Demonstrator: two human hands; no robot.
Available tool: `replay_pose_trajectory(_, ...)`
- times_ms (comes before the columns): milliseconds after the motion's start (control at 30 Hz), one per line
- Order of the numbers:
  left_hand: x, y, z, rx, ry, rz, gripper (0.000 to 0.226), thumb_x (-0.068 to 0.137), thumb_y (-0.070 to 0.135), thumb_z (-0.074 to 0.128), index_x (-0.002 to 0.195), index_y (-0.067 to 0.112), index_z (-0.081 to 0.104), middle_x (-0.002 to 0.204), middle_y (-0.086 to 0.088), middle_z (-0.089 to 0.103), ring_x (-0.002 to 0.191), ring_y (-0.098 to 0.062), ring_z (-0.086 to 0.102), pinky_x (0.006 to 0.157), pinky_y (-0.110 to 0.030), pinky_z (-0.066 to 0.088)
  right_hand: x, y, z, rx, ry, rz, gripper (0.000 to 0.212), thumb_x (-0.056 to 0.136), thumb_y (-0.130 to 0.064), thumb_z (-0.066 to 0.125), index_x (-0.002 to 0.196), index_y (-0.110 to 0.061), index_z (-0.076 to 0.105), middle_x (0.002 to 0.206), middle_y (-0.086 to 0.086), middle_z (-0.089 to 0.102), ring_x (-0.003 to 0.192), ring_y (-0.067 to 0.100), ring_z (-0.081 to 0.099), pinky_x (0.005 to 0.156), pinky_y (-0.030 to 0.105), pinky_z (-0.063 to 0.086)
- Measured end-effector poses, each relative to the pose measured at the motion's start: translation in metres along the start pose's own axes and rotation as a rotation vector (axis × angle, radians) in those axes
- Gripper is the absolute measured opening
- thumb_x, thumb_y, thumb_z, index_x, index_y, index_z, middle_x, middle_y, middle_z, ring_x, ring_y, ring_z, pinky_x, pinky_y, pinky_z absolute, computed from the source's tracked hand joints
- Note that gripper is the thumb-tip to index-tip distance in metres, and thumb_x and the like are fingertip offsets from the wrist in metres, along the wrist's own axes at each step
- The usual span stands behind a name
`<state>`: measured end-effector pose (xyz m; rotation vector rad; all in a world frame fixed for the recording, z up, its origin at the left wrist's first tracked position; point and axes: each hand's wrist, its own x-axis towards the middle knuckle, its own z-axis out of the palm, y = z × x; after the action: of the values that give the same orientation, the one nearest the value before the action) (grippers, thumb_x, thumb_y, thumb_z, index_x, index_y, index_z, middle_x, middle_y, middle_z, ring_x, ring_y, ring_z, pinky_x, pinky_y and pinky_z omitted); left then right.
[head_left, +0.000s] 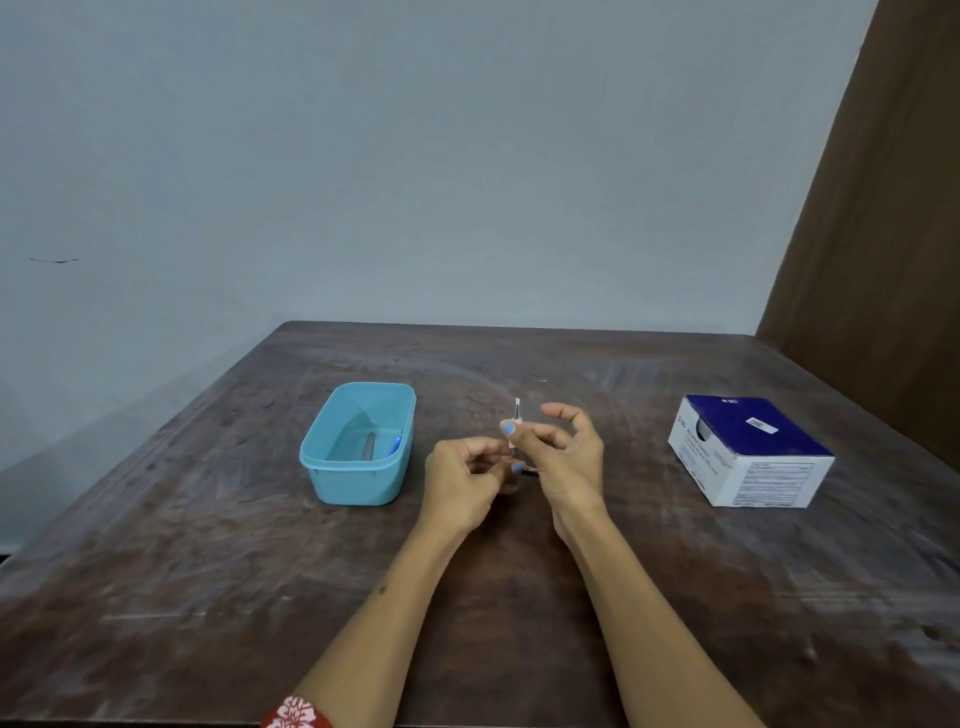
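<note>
Thin white packet (516, 413) stands near upright, to the right of the teal tub (358, 486), pinched mid-length by the right hand (563, 457), other fingers loose; left hand (462, 478) curled at its lower end, grip unclear.

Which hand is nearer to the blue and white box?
The right hand. It is left of the box, apart from it, pinching a small white strip; the left hand is farther left, beside the blue tub.
</note>
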<state>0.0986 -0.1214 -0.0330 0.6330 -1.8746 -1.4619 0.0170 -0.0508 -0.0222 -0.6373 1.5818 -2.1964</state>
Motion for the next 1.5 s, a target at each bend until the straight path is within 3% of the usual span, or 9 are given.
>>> replay_pose_trajectory(133, 0.000, 0.001, 0.000, -0.027, -0.029, -0.012, 0.023, 0.080, -0.006, 0.065, 0.101, 0.001, 0.069, 0.082, -0.009, 0.071, 0.074, -0.016, 0.070, 0.064, -0.023, 0.058, 0.000, -0.001, -0.001, 0.018, 0.021, -0.017, 0.047, 0.072, -0.007, 0.079, 0.108, -0.013, 0.049, 0.076, 0.008, 0.070, 0.064, 0.008, 0.067, 0.054, 0.021, 0.053)
replay_pose_trajectory(233, -0.001, 0.001, 0.003, -0.016, -0.088, -0.015, 0.022, 0.079, -0.006, 0.067, 0.099, 0.001, 0.069, 0.079, -0.008, 0.070, 0.067, -0.013, 0.070, 0.062, -0.022, 0.058, 0.002, -0.001, -0.004, 0.057, 0.119, -0.043, 0.042, 0.073, -0.012, 0.078, 0.101, -0.022, 0.049, 0.074, 0.004, 0.072, 0.073, 0.011, 0.069, 0.075, 0.025, 0.052)
replay_pose_trajectory(400, 0.000, 0.000, 0.002, -0.025, 0.009, 0.019, 0.021, 0.079, -0.006, 0.066, 0.097, 0.003, 0.070, 0.078, -0.007, 0.071, 0.067, -0.013, 0.070, 0.061, -0.023, 0.058, 0.000, -0.002, -0.001, 0.043, -0.012, 0.003, 0.043, 0.071, -0.005, 0.079, 0.103, -0.010, 0.050, 0.070, 0.003, 0.070, 0.059, 0.012, 0.065, 0.048, 0.021, 0.050)
replay_pose_trajectory(567, 0.001, 0.000, 0.000, -0.062, 0.004, -0.021, 0.021, 0.079, -0.008, 0.066, 0.096, 0.003, 0.070, 0.078, -0.008, 0.071, 0.069, -0.017, 0.069, 0.061, -0.023, 0.058, -0.001, -0.002, -0.001, 0.031, -0.024, -0.002, 0.044, 0.072, -0.003, 0.078, 0.105, -0.009, 0.050, 0.069, 0.004, 0.068, 0.056, 0.009, 0.064, 0.048, 0.020, 0.050)
replay_pose_trajectory(700, -0.001, 0.001, 0.003, -0.036, -0.085, -0.058, 0.023, 0.078, -0.007, 0.066, 0.101, -0.001, 0.068, 0.086, -0.015, 0.070, 0.074, -0.019, 0.070, 0.061, -0.022, 0.058, 0.000, -0.005, -0.002, 0.075, 0.075, -0.050, 0.044, 0.074, -0.006, 0.077, 0.107, -0.011, 0.048, 0.073, 0.009, 0.067, 0.059, 0.002, 0.066, 0.049, 0.008, 0.045)
replay_pose_trajectory(900, 0.002, -0.001, -0.001, -0.066, 0.022, -0.012, 0.022, 0.081, -0.008, 0.063, 0.097, 0.005, 0.071, 0.081, -0.008, 0.072, 0.074, -0.017, 0.070, 0.066, -0.027, 0.059, -0.001, 0.001, 0.000, -0.036, -0.038, -0.003, 0.051, 0.068, -0.006, 0.081, 0.108, -0.009, 0.050, 0.073, 0.005, 0.070, 0.051, 0.012, 0.062, 0.053, 0.023, 0.052)
replay_pose_trajectory(1133, 0.001, -0.001, 0.002, -0.050, -0.079, -0.054, 0.022, 0.080, -0.007, 0.065, 0.099, 0.001, 0.069, 0.087, -0.017, 0.070, 0.076, -0.021, 0.070, 0.065, -0.026, 0.059, 0.001, -0.002, -0.002, 0.010, 0.088, -0.063, 0.046, 0.070, -0.006, 0.080, 0.105, -0.013, 0.051, 0.075, 0.007, 0.070, 0.060, 0.009, 0.065, 0.050, 0.011, 0.046)
replay_pose_trajectory(1267, 0.002, -0.003, 0.001, -0.070, 0.020, -0.015, 0.022, 0.080, -0.007, 0.065, 0.098, 0.003, 0.071, 0.085, -0.015, 0.072, 0.078, -0.022, 0.070, 0.068, -0.030, 0.059, 0.001, 0.002, -0.001, -0.023, -0.029, 0.008, 0.032, 0.069, -0.006, 0.081, 0.094, -0.005, 0.061, 0.076, 0.008, 0.070, 0.055, 0.011, 0.064, 0.052, 0.023, 0.053)
replay_pose_trajectory(1500, 0.004, -0.004, -0.001, -0.102, 0.009, -0.004, 0.020, 0.080, -0.006, 0.065, 0.094, 0.006, 0.072, 0.082, -0.012, 0.073, 0.075, -0.019, 0.071, 0.066, -0.028, 0.058, 0.003, 0.008, -0.003, -0.139, -0.062, 0.024, 0.020, 0.071, -0.025, 0.080, 0.078, -0.007, 0.073, 0.060, 0.002, 0.067, 0.060, 0.014, 0.063, 0.062, 0.024, 0.054)
